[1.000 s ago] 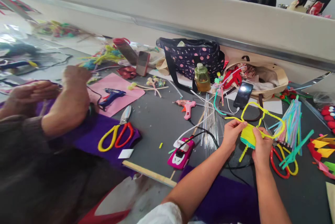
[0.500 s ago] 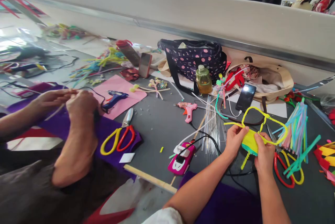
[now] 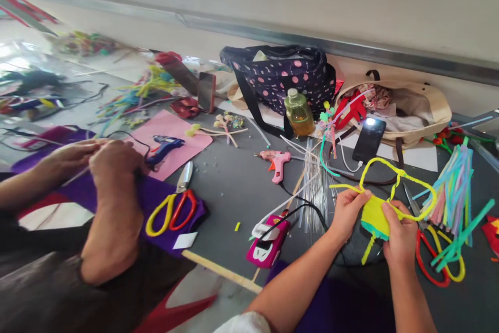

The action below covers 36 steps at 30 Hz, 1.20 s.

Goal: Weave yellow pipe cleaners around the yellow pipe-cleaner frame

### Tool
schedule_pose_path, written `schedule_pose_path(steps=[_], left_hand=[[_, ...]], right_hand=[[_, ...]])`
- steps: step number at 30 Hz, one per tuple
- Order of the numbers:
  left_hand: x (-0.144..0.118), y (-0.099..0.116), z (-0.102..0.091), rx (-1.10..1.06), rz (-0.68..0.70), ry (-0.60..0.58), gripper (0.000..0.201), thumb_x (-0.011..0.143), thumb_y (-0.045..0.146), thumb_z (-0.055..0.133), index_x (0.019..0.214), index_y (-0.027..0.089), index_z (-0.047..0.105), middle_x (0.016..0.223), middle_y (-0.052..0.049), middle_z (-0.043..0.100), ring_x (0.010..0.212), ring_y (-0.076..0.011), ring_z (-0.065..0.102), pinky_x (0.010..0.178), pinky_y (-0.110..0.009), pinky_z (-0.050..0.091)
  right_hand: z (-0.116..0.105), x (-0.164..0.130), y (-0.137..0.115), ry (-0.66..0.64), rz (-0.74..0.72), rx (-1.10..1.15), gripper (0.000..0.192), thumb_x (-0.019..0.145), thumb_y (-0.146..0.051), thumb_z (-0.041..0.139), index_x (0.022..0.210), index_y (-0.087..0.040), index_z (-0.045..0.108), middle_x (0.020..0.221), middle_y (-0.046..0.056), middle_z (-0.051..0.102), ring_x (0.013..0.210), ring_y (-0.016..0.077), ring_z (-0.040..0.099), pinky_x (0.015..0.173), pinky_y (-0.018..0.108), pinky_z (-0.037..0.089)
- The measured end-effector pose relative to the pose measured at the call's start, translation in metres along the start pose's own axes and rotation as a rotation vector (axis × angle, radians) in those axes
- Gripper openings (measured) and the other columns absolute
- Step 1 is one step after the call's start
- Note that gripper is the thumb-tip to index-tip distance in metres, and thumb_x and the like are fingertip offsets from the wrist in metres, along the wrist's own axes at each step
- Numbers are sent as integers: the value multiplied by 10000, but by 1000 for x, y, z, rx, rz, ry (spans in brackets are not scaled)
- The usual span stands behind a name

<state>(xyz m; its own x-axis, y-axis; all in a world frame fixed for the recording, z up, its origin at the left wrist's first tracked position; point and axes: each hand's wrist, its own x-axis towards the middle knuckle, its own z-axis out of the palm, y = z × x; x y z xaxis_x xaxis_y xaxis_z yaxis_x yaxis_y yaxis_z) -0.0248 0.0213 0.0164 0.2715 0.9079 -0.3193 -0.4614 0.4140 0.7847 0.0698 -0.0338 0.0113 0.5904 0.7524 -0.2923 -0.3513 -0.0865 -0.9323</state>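
Pinching a small yellow felt piece (image 3: 373, 214) in the lower right of the head view, the left hand (image 3: 346, 212) grips its left edge and the right hand (image 3: 399, 234) clamps its right side, both closed on it just above the dark table (image 3: 234, 182). A yellow pipe cleaner (image 3: 393, 180) loops up and right from the piece. Risks, as a judgement: the loop sits near the pastel pipe cleaner bundle (image 3: 454, 192) and the red-and-yellow scissors (image 3: 436, 265) at lower right, so a tug could snag either; the black cable (image 3: 307, 205) runs under the left wrist and could drag the pink glue gun (image 3: 268, 243). At left centre a co-worker's hands (image 3: 97, 159) work on purple felt (image 3: 156, 198), well apart. The lit phone (image 3: 368, 138) lies up-frame.
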Motion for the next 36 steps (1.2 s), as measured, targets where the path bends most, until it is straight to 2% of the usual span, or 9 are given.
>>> schedule_pose_path(steps=[4,9,12,15,18,24,28,36], left_hand=[[0,-1,1,8,-1,14,343,729,463,697,671,125,697,606,-33,615,598,-137,560,587,-241,411],[3,-7,1,28,87,67,339,673,423,767,569,144,604,537,14,549,508,-86,470,528,-216,362],[6,-10,-2,-10,102,78,350,668,429,770,571,148,586,541,19,545,501,-79,454,524,-215,354],[9,-11,-4,-20,155,122,364,669,429,768,563,147,563,522,40,500,490,-62,406,510,-202,320],[9,-11,-5,-4,188,144,377,668,440,765,563,146,554,527,43,490,493,-59,388,503,-199,303],[8,-11,-5,36,217,128,389,637,480,774,569,148,582,537,31,517,513,-75,421,524,-208,336],[6,-9,-4,75,235,110,364,646,477,768,592,149,621,563,16,560,534,-90,463,542,-220,366],[0,-9,1,105,235,57,327,663,438,770,599,143,646,565,11,571,535,-93,477,547,-223,381]], right_hand=[[1,1,-4,-30,13,36,300,675,-421,766,766,-177,616,646,-8,656,565,162,624,551,256,495],[-1,6,-6,15,-24,92,323,700,-464,739,788,-161,669,685,23,695,614,191,666,621,306,531],[-3,10,-6,22,-30,111,385,748,-521,679,815,-142,699,712,51,712,651,203,680,665,331,539],[-4,13,-4,-13,-46,141,411,760,-546,653,859,-150,703,766,55,724,694,204,683,673,332,536],[-6,16,0,-58,-64,131,367,725,-515,697,819,-161,687,765,44,722,684,196,672,658,324,529],[-8,18,4,8,-149,134,278,674,-414,754,739,-159,665,664,9,695,621,172,647,649,316,521],[-6,17,1,-21,-163,188,268,687,-418,749,718,-168,658,693,12,704,663,175,659,674,317,522],[-2,11,-3,-126,-40,218,318,637,-393,789,838,-161,704,742,42,724,718,224,689,679,350,544]])
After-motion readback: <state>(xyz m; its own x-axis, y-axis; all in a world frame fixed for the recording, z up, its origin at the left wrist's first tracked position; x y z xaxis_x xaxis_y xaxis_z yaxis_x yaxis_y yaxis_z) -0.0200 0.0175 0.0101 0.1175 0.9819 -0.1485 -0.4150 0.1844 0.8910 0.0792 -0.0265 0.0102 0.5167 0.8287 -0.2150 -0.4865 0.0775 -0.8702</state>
